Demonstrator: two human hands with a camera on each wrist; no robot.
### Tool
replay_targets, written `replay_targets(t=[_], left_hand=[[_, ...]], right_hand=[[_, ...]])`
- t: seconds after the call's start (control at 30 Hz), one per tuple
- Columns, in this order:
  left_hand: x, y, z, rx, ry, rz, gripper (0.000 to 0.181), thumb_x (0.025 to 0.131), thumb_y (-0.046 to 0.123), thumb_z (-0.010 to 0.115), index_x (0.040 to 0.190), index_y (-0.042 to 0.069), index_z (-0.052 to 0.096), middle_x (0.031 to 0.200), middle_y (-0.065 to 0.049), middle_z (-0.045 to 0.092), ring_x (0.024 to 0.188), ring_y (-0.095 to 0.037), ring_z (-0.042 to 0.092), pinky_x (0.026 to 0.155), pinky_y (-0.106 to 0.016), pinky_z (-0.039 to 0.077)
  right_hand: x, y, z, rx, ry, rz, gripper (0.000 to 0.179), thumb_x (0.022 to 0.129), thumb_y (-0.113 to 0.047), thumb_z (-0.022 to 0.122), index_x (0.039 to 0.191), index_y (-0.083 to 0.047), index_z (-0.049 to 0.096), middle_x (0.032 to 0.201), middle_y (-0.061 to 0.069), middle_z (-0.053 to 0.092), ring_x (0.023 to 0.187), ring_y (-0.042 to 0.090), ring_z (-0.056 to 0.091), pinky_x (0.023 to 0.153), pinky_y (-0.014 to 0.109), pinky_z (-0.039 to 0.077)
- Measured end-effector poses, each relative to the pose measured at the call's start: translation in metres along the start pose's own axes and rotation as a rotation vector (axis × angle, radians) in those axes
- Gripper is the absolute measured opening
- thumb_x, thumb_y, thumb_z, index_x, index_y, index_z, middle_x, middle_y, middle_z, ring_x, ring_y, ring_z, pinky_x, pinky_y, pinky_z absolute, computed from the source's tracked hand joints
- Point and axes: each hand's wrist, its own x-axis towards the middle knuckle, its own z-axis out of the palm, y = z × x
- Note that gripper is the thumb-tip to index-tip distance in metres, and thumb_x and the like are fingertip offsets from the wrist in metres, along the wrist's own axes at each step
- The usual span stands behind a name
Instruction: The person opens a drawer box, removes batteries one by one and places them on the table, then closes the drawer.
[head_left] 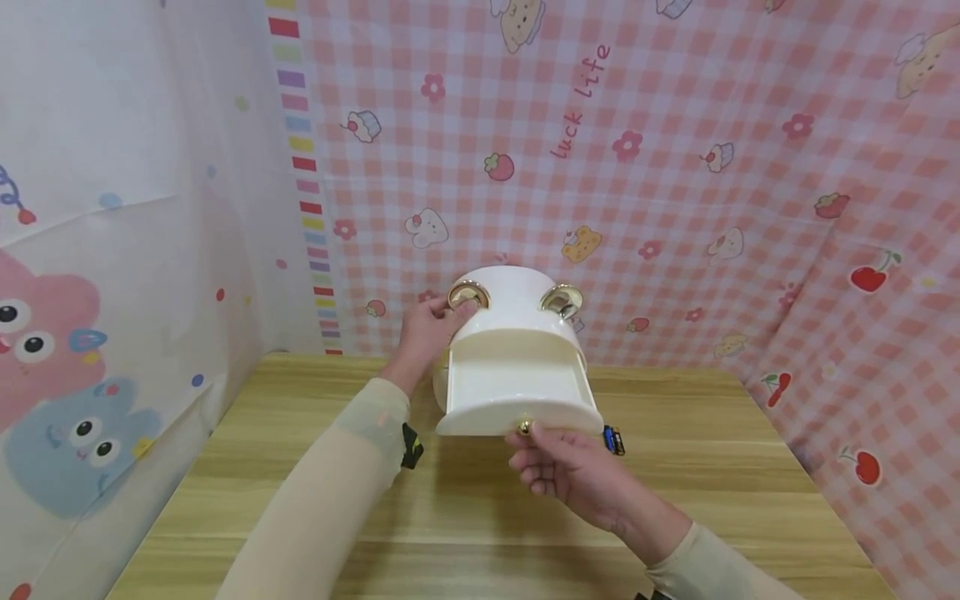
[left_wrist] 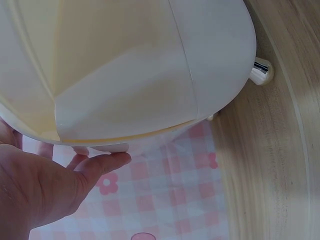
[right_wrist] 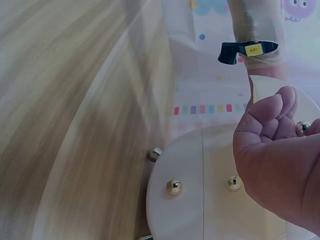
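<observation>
A small white drawer cabinet (head_left: 510, 292) with two round gold ears (head_left: 562, 301) stands on the table. Its upper drawer (head_left: 480, 415) is pulled out toward me, showing its white inside. Between thumb and fingers my right hand (head_left: 573, 475) pinches the gold knob (head_left: 525, 427) on that drawer's front. My left hand (head_left: 429, 333) grips the cabinet's side by the left ear, thumb in front and the other fingers partly hidden behind. Below, in the right wrist view, two more gold knobs (right_wrist: 174, 187) mark the lower drawers, which are closed.
Two small batteries (head_left: 613, 440) lie on the wooden table (head_left: 675, 500), right of the cabinet. Gold feet (left_wrist: 262, 71) hold the cabinet up. A pink checked cloth (head_left: 660, 192) hangs close behind it, and a white printed cloth (head_left: 217, 192) hangs on the left.
</observation>
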Motion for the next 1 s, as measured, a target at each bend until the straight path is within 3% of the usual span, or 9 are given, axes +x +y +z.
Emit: replay_targets(t=[0.53, 0.77, 1.0], left_hand=[[0.004, 0.004, 0.001, 0.029, 0.002, 0.0, 0.056, 0.097, 0.053, 0.077, 0.137, 0.014, 0.074, 0.125, -0.012, 0.071, 0.109, -0.022, 0.064, 0.094, -0.037, 0.054], [0.003, 0.004, 0.003, 0.036, -0.007, 0.02, 0.05, 0.097, 0.053, 0.076, 0.133, 0.018, 0.076, 0.12, -0.01, 0.073, 0.102, -0.02, 0.065, 0.088, -0.032, 0.055], [0.0, 0.001, 0.0, 0.057, 0.0, -0.003, 0.052, 0.098, 0.053, 0.075, 0.137, 0.019, 0.074, 0.123, -0.011, 0.074, 0.102, -0.02, 0.067, 0.089, -0.032, 0.056]], right_hand=[[0.015, -0.014, 0.0, -0.018, 0.062, -0.034, 0.038, 0.115, -0.043, 0.046, 0.117, -0.023, 0.078, 0.098, -0.013, 0.079, 0.089, 0.006, 0.068, 0.08, 0.022, 0.055], [0.026, -0.018, -0.006, -0.053, 0.121, -0.044, 0.038, 0.116, -0.043, 0.045, 0.112, -0.024, 0.077, 0.097, -0.012, 0.079, 0.088, 0.005, 0.068, 0.08, 0.023, 0.054], [0.043, -0.021, -0.009, -0.059, 0.158, -0.029, 0.038, 0.115, -0.044, 0.047, 0.114, -0.018, 0.075, 0.096, -0.011, 0.078, 0.089, 0.007, 0.068, 0.082, 0.024, 0.054]])
